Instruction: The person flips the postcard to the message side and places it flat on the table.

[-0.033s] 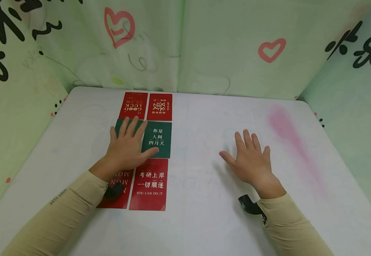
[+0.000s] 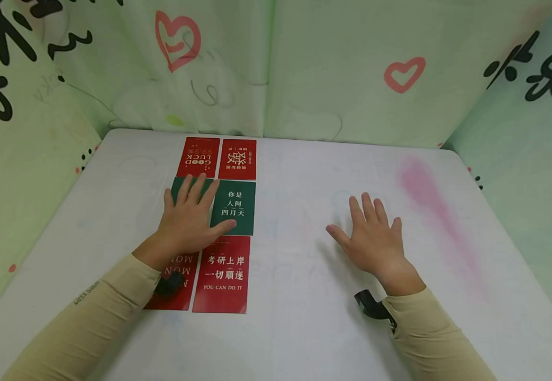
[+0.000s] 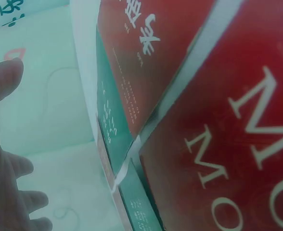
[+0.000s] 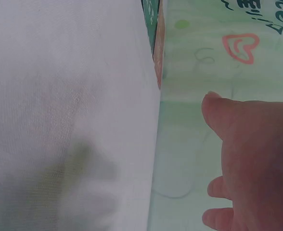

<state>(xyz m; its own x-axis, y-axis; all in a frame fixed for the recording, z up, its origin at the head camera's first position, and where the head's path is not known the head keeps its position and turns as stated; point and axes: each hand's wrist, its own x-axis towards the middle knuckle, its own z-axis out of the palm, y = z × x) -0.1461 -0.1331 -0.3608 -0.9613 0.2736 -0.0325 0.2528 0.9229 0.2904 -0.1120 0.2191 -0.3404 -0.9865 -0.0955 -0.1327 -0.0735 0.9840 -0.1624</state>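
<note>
Spread wide, my left hand [image 2: 187, 219] is over the left column of cards, palm down. It mostly hides a green card [image 2: 175, 185]. Beside its thumb lies another green card [image 2: 235, 206] with white characters. Below are a red card [image 3: 257, 120] with large letters, partly covered by the left wrist, and a red card [image 2: 223, 275] reading "YOU CAN DO IT". Beyond the fingertips lie a red "GOOD LUCK" card [image 2: 198, 159] and a red card [image 2: 238, 160] with one big character. My right hand [image 2: 373, 241], fingers spread and holding nothing, hovers above the white table [image 2: 299, 264], its shadow below.
Green cloth walls [image 2: 323, 69] with painted hearts and black writing enclose the table at the back and both sides. A pink stain [image 2: 428, 201] marks the tabletop at the right. Each wrist carries a small black camera [image 2: 371, 306].
</note>
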